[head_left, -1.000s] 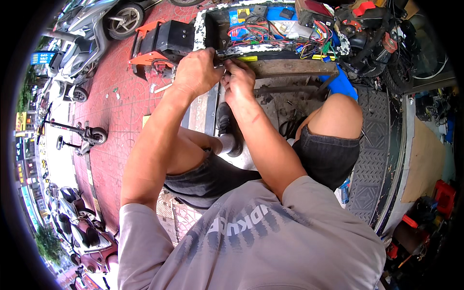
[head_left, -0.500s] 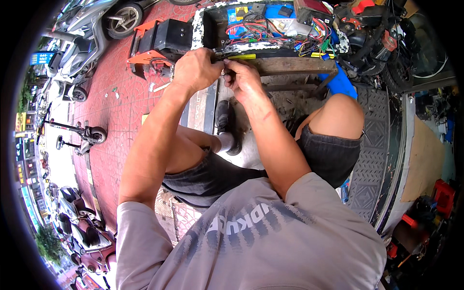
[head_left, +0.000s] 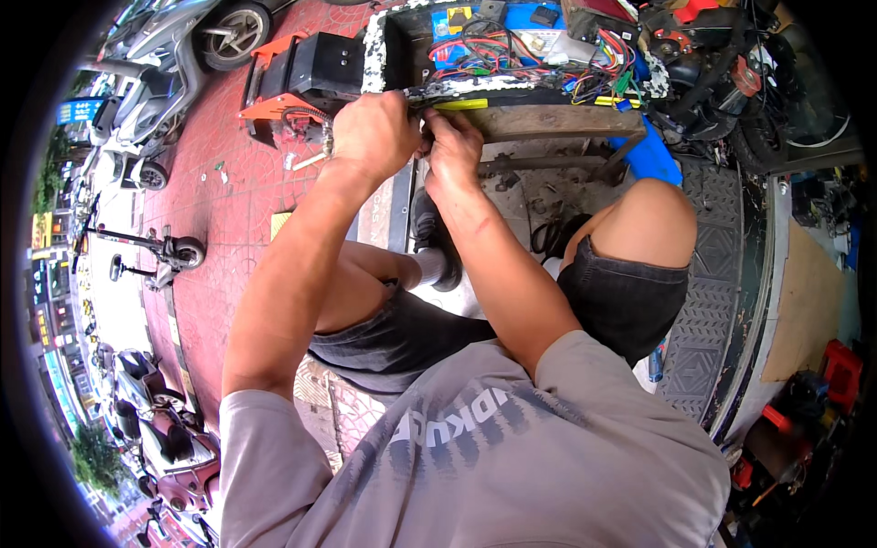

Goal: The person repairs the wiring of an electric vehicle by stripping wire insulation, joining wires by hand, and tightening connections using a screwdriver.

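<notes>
- wires (head_left: 484, 59) in case (head_left: 375, 50)
- box (head_left: 322, 68) just left of case
- desk (head_left: 544, 123) along case's near side
- hands (head_left: 376, 137) side by side, case's near left corner
- shoe (head_left: 431, 226) on near side of hands
- mat (head_left: 708, 301) right of knee (head_left: 647, 219)
- kick scooter (head_left: 157, 245) far left, motorbike (head_left: 174, 59) beyond

Pavement (head_left: 239, 215): red patterned tiles, left of centre
Floor plate (head_left: 702, 320): grey, raised pattern, right of centre
Board (head_left: 808, 306): tan, far right
Daylight: brightest at left
</notes>
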A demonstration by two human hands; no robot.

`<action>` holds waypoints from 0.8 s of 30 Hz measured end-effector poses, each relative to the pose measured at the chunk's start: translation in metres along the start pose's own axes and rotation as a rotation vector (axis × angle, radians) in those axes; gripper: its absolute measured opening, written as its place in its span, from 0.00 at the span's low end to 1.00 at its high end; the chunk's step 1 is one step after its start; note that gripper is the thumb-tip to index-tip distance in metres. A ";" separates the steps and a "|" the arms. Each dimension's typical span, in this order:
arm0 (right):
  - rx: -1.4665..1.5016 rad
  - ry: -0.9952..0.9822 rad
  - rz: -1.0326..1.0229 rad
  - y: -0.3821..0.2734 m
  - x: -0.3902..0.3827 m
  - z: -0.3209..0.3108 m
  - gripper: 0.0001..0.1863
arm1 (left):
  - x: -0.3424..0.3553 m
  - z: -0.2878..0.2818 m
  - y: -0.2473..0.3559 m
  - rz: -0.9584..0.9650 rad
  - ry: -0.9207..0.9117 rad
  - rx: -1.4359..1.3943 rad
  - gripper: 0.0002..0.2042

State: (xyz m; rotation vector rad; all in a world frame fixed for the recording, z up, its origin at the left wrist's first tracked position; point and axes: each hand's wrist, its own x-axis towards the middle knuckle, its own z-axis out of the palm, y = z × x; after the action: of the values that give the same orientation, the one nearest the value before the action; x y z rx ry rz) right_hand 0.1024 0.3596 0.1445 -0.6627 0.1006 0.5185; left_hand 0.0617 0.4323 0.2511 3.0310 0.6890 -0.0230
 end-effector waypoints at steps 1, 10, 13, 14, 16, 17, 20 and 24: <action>-0.029 -0.006 -0.028 0.000 0.001 -0.003 0.05 | 0.000 0.000 0.001 0.003 0.009 -0.008 0.14; -0.218 0.030 -0.098 -0.001 0.003 -0.004 0.06 | 0.001 0.004 0.001 -0.006 0.051 -0.025 0.14; -0.086 -0.004 -0.106 0.000 0.006 -0.003 0.06 | -0.005 0.001 0.002 0.044 0.058 -0.030 0.13; -0.090 0.024 -0.079 0.001 0.004 -0.002 0.06 | -0.005 -0.001 0.003 0.050 0.045 -0.026 0.13; -0.032 0.038 -0.093 0.006 0.005 0.002 0.06 | -0.006 -0.004 0.003 0.055 0.018 -0.021 0.12; -0.004 0.044 -0.096 0.010 0.006 0.003 0.06 | -0.007 -0.003 0.001 0.072 0.026 -0.008 0.12; -0.033 0.047 -0.050 0.011 0.007 0.002 0.05 | -0.005 0.004 -0.005 0.121 0.046 -0.009 0.10; -0.153 0.009 0.007 0.000 0.009 -0.007 0.04 | -0.005 0.000 -0.013 0.176 0.058 -0.103 0.08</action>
State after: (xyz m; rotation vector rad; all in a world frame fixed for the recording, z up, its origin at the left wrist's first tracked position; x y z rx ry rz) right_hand 0.1110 0.3591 0.1362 -0.8140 0.0724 0.5330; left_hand 0.0520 0.4415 0.2510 2.9902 0.4101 0.1020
